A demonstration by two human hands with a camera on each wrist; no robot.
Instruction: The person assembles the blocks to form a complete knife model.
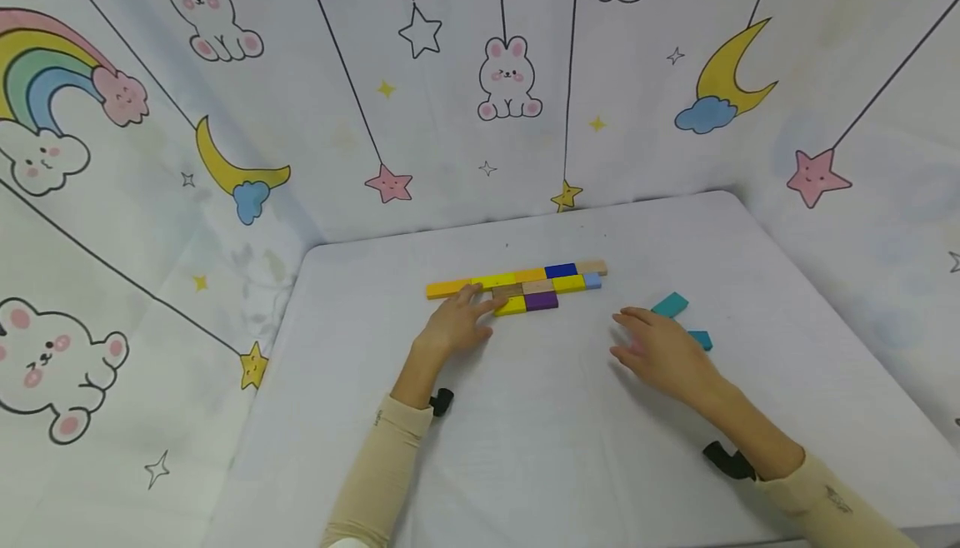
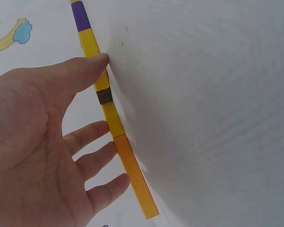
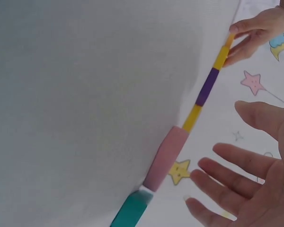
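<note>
Flat coloured blocks lie side by side in three rows on the table. My left hand (image 1: pixel 453 323) rests at their left part with fingers spread. Its fingertips are right at the yellow block (image 1: pixel 512 306) of the front row and the rows behind it. Beside that yellow block sits a purple block (image 1: pixel 542 301). An orange block (image 1: pixel 447 288) forms the left end of the back row. My right hand (image 1: pixel 667 356), fingers extended and apart, is over the table near two teal blocks (image 1: pixel 671 305). In the right wrist view, a pink block (image 3: pixel 166 158) lies near its fingers, mostly hidden in the head view.
A dark blue block (image 1: pixel 561 271) and plain wooden blocks (image 1: pixel 592 267) fill the back row's right end; a light blue block (image 1: pixel 592 281) ends the middle row. The white-covered table (image 1: pixel 540 448) meets a cartoon-printed cloth (image 1: pixel 450 132) behind and at both sides.
</note>
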